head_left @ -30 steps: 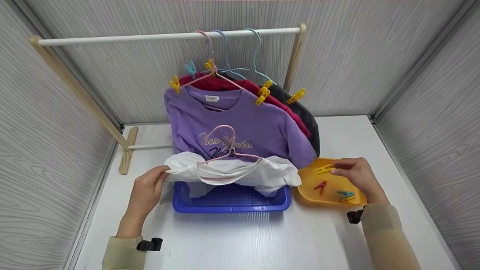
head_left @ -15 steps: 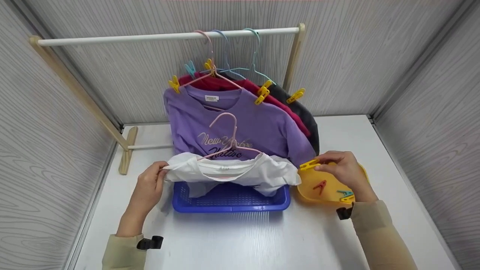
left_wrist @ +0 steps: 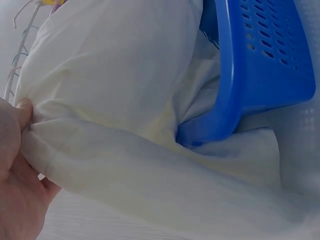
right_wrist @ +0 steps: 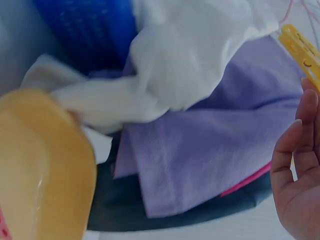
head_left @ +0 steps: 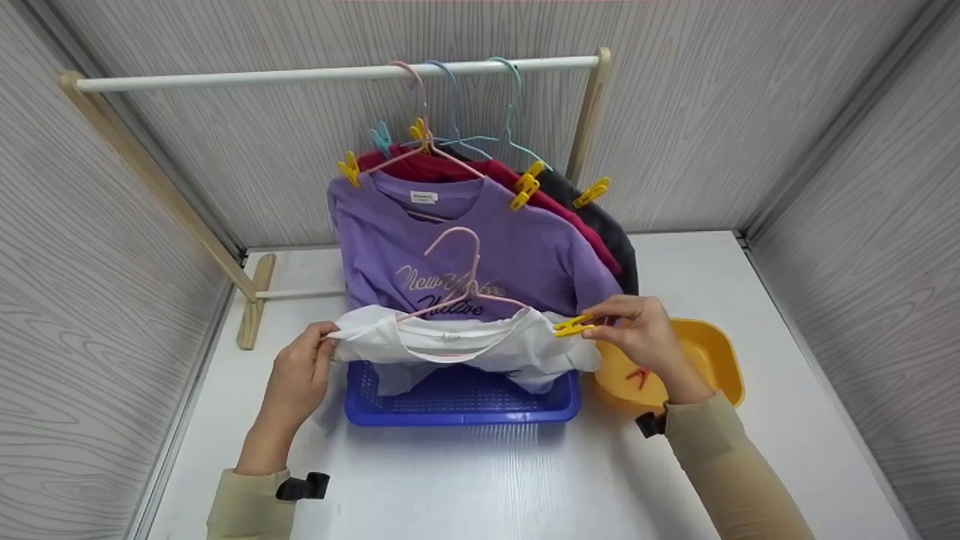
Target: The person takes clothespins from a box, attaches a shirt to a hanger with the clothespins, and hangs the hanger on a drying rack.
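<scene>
My left hand [head_left: 298, 375] pinches the left sleeve end of a white shirt [head_left: 457, 341], bunched cloth between thumb and fingers in the left wrist view. A pink hanger [head_left: 474, 289] sits inside the shirt's neck, its hook standing up in front of a purple shirt [head_left: 517, 247]. In my right hand [head_left: 637, 337] a yellow clothespin [head_left: 573, 325] is pinched, its tips right at the white shirt's right shoulder in the head view. The right wrist view shows the yellow clothespin [right_wrist: 301, 51] near the white cloth [right_wrist: 200, 50]. Below the shirt lies a blue basket [head_left: 461, 417], partly covered by it.
A rack with a white rod [head_left: 247, 76] holds the purple, a red [head_left: 585, 225] and a black shirt [head_left: 619, 247] on hangers, with several clothespins on them. An orange tray [head_left: 724, 352] with a red clothespin [head_left: 638, 376] stands at the right, partly behind the right arm.
My right hand has carried the yellow clothespin left from over the orange tray to the white shirt's right shoulder. The pink hanger's hook has risen; my left hand has hardly moved.
</scene>
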The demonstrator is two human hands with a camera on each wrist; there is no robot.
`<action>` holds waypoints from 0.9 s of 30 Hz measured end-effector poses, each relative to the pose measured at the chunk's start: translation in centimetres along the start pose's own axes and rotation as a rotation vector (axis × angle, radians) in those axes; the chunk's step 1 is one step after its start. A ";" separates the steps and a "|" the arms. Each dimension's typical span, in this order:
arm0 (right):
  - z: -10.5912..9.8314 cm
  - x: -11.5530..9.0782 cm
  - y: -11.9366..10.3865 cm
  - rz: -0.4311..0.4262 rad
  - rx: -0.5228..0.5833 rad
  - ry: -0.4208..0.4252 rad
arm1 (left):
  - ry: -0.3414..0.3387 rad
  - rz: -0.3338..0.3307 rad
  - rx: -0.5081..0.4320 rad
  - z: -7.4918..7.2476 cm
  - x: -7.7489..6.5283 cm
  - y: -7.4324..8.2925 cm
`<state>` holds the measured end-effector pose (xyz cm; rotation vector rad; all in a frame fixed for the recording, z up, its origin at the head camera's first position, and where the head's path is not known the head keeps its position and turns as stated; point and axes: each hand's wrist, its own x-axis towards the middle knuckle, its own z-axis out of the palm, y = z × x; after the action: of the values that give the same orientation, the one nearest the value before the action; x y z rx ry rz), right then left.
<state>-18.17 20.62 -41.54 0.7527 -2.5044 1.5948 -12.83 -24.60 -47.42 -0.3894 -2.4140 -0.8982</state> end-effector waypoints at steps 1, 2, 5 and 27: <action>0.4 0.2 -0.3 -0.018 -0.002 0.003 | 0.004 0.002 0.005 0.0 0.0 0.0; 0.7 0.3 -0.6 -0.039 0.000 0.006 | 0.008 0.006 0.010 0.1 0.0 0.0; 1.7 0.8 -1.5 -0.107 0.020 0.009 | 0.025 0.023 0.016 0.2 -0.1 0.1; 8.7 4.1 -4.6 -0.343 0.068 -0.042 | 0.056 -0.126 -0.361 -0.8 1.4 4.0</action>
<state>-18.08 10.06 -40.37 1.1614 -2.2019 1.5590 -11.91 -22.12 -44.06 -0.3390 -2.2436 -1.3893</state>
